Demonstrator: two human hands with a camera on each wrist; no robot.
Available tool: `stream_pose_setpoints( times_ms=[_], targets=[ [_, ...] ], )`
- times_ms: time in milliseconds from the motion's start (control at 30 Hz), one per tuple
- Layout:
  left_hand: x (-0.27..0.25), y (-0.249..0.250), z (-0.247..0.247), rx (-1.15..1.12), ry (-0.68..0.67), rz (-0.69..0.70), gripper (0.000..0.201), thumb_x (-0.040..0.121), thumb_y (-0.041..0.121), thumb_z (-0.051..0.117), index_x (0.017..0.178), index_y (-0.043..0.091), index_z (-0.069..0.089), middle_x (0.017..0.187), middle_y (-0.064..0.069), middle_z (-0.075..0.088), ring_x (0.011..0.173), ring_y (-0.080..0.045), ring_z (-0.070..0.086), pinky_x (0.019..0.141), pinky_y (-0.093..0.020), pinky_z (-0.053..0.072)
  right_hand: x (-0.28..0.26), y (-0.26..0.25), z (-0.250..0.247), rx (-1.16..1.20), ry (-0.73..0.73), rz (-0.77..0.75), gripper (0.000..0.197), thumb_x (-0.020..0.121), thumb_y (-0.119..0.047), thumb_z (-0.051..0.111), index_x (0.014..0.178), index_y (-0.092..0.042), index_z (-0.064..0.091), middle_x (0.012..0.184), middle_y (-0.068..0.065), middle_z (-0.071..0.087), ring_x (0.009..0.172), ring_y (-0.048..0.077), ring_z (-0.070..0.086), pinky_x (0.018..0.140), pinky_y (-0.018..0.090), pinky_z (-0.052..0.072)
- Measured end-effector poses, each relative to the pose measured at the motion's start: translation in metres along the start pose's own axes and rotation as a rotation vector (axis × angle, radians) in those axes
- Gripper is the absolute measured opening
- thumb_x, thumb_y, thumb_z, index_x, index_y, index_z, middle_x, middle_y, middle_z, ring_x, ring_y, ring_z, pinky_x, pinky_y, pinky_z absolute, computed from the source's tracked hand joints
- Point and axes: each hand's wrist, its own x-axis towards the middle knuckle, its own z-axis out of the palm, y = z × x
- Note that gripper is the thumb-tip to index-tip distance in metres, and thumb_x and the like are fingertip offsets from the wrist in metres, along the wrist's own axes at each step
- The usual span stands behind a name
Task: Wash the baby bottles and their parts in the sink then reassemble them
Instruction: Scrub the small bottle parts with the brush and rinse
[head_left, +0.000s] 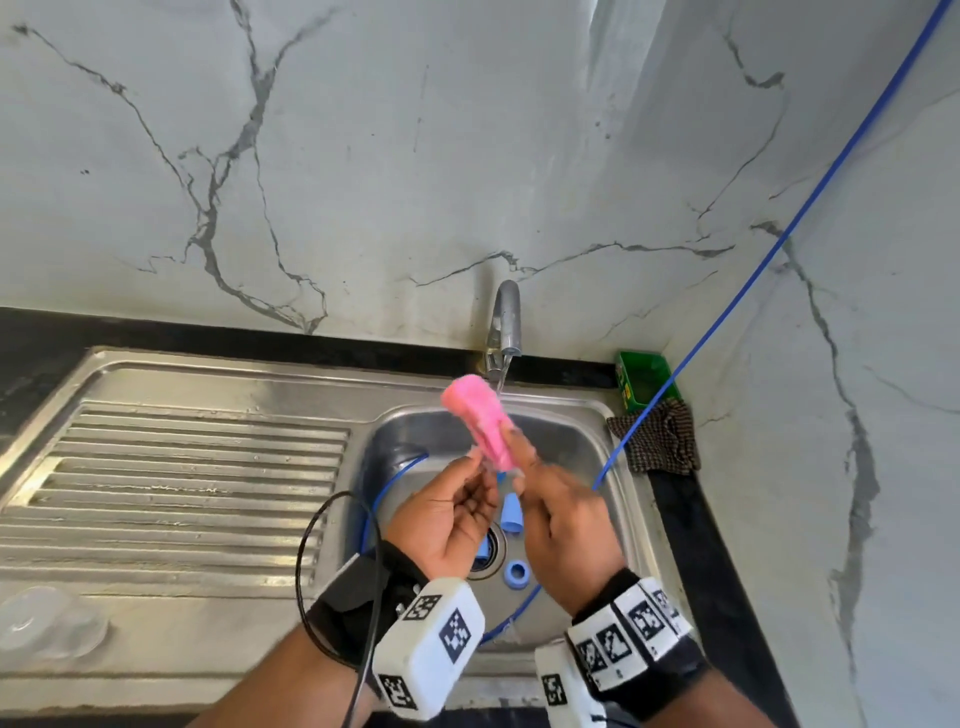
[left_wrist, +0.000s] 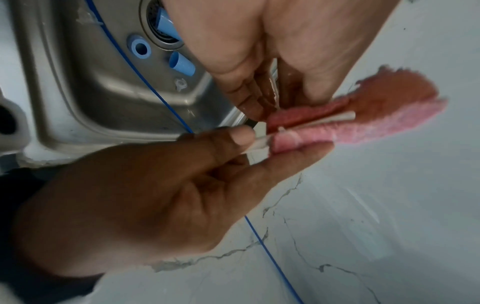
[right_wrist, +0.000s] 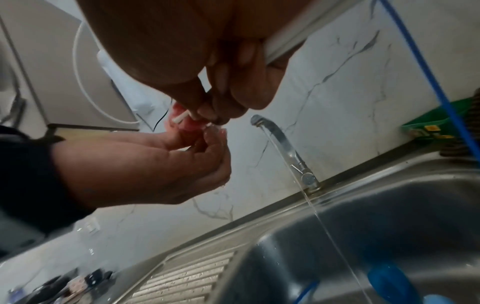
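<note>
Now a small clear part (left_wrist: 255, 144) is being scrubbed with a pink sponge brush (head_left: 480, 421) over the sink (head_left: 576, 447).

The clear part is pinched between the thumb and fingers of the left hand (head_left: 441, 519); it looks light, wet and slippery, so it is best held by its rim. The brush is gripped in the curled fingers of the right hand (head_left: 566, 519); its pink head looks soft and squashy, while its white stem (left_wrist: 330, 119) looks stiff. Water is running from the tap (head_left: 506, 322). Three blue parts are lying near the drain: a cap (head_left: 511, 512), a ring (head_left: 517, 571) and one more piece (head_left: 483, 551). A clear bottle (head_left: 49, 621) is lying on the draining board (head_left: 182, 467), well apart from the hands.
</note>
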Motion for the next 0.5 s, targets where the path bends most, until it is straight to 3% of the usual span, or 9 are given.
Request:
stream_pose_setpoints(
  times_ms=[67, 100, 167, 233, 367, 433, 500],
  targets=[
    [0.001, -0.004, 0.003, 0.012, -0.018, 0.022, 0.039, 0.083, 0.011, 0.070, 0.117, -0.007, 0.067, 0.100, -0.018, 0.068, 0.070, -0.014, 0.066, 0.059, -0.021, 0.057, -0.013, -0.005, 0.000, 0.060, -0.148, -0.068, 0.059, 0.093, -0.013, 0.044, 0.149, -0.027, 0.046, 0.084, -0.001, 0.059, 0.071, 0.010, 0.050, 0.066, 0.022, 0.043],
    [0.001, -0.007, 0.004, 0.016, -0.024, 0.027, 0.037, 0.083, 0.012, 0.068, 0.115, -0.006, 0.068, 0.096, -0.016, 0.070, 0.070, -0.014, 0.066, 0.059, -0.020, 0.057, -0.014, 0.000, -0.006, 0.084, -0.174, -0.079, 0.059, 0.094, -0.014, 0.044, 0.150, -0.031, 0.045, 0.087, -0.002, 0.060, 0.074, 0.012, 0.055, 0.069, 0.022, 0.045],
    [0.001, -0.015, 0.008, 0.000, -0.014, 0.025, 0.020, 0.089, 0.008, 0.064, 0.105, -0.003, 0.068, 0.090, -0.012, 0.070, 0.070, -0.012, 0.065, 0.060, -0.019, 0.057, -0.007, 0.025, -0.016, 0.096, -0.086, -0.054, 0.052, 0.095, -0.011, 0.048, 0.143, -0.031, 0.051, 0.091, 0.002, 0.067, 0.080, 0.018, 0.065, 0.075, 0.024, 0.049],
    [0.001, -0.024, 0.016, -0.020, 0.000, 0.022, 0.015, 0.095, 0.006, 0.061, 0.104, -0.004, 0.068, 0.091, -0.012, 0.068, 0.069, -0.011, 0.064, 0.062, -0.019, 0.058, 0.001, 0.040, -0.019, 0.084, 0.016, -0.008, 0.054, 0.094, -0.005, 0.052, 0.144, -0.027, 0.052, 0.088, 0.005, 0.068, 0.077, 0.016, 0.064, 0.072, 0.022, 0.048],
    [0.004, -0.026, 0.025, 0.001, -0.069, 0.059, 0.023, 0.099, 0.008, 0.053, 0.113, -0.002, 0.068, 0.090, -0.013, 0.071, 0.071, -0.013, 0.069, 0.065, -0.022, 0.060, -0.010, 0.026, -0.008, 0.146, -0.117, -0.087, 0.066, 0.093, -0.005, 0.050, 0.153, -0.032, 0.040, 0.095, 0.003, 0.067, 0.082, 0.017, 0.061, 0.079, 0.027, 0.050],
    [0.006, -0.022, 0.026, 0.021, -0.075, 0.109, 0.026, 0.094, 0.007, 0.053, 0.113, -0.001, 0.068, 0.091, -0.013, 0.072, 0.078, -0.015, 0.069, 0.075, -0.025, 0.059, -0.015, 0.035, -0.017, 0.208, -0.180, -0.119, 0.072, 0.093, 0.000, 0.055, 0.152, -0.038, 0.039, 0.103, -0.002, 0.070, 0.089, 0.013, 0.065, 0.086, 0.025, 0.053],
    [0.008, -0.020, 0.024, 0.050, -0.016, 0.133, 0.019, 0.088, 0.007, 0.058, 0.102, 0.000, 0.069, 0.087, -0.012, 0.070, 0.073, -0.015, 0.067, 0.070, -0.025, 0.059, -0.014, 0.046, -0.032, 0.268, -0.113, -0.067, 0.062, 0.095, -0.002, 0.058, 0.148, -0.033, 0.048, 0.105, -0.020, 0.071, 0.091, -0.004, 0.066, 0.082, 0.017, 0.053]
  ],
)
